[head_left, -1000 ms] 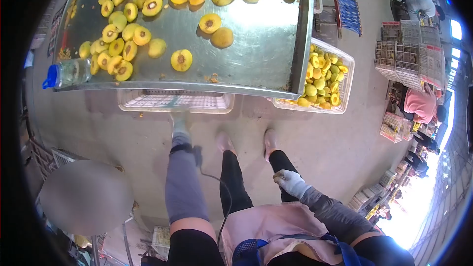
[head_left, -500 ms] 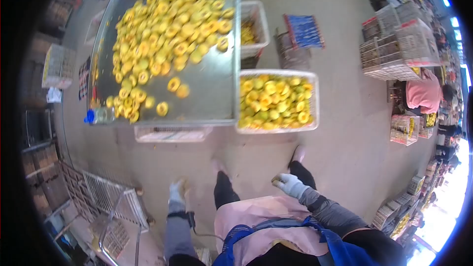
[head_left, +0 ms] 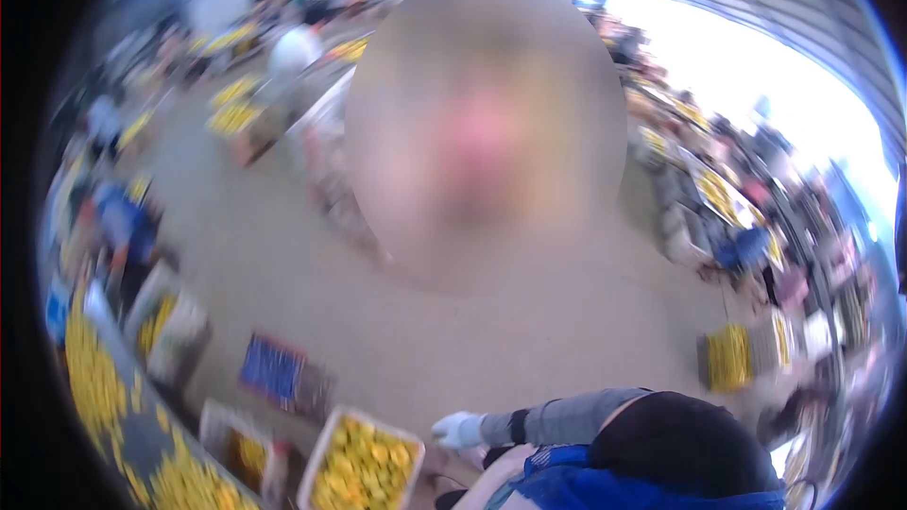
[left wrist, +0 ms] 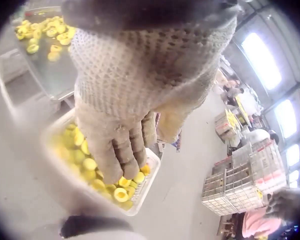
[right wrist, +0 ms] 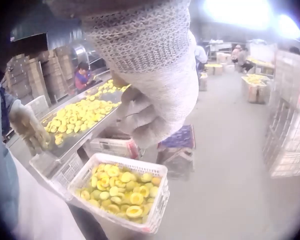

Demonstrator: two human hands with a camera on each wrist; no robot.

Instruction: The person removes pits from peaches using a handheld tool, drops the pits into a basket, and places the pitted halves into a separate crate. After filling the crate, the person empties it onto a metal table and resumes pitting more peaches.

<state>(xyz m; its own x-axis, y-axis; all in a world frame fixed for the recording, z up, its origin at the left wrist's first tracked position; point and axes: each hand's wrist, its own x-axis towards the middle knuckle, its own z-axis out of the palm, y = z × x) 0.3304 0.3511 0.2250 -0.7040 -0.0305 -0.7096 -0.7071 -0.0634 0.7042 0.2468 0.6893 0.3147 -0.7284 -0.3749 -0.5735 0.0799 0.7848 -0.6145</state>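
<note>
From the right wrist: looks down on a white plastic crate (right wrist: 158,216) heaped with yellow fruit halves (right wrist: 117,190), set on grey concrete floor. Shows the right hand (right wrist: 150,95) in a white knitted glove, well above that crate, fingers curled into a loose fist. Only here shows both hands at once, with the left hand (right wrist: 27,127), gloved and blurred, off to the left of the crate. Puts it beside a long shiny steel table (right wrist: 88,136) strewn with more halves. Also picks out, just beyond the crate, a blue slatted thing (right wrist: 179,137).

From the left wrist: gives the left hand close up, its glove stained tan. Shows the fingers straight and together, pointing down, thumb apart, gripping nothing, high over the crate. Only here catches, far to the right of the crate, stacked white mesh crates (left wrist: 240,185) and a person in a pink top (left wrist: 255,225).

From the head: smears nearly everything. Makes out the crate at the bottom edge and the right hand on a grey sleeve just right of it. Leaves that hand's grip unreadable here. Places the blue thing up-left of the crate.
</note>
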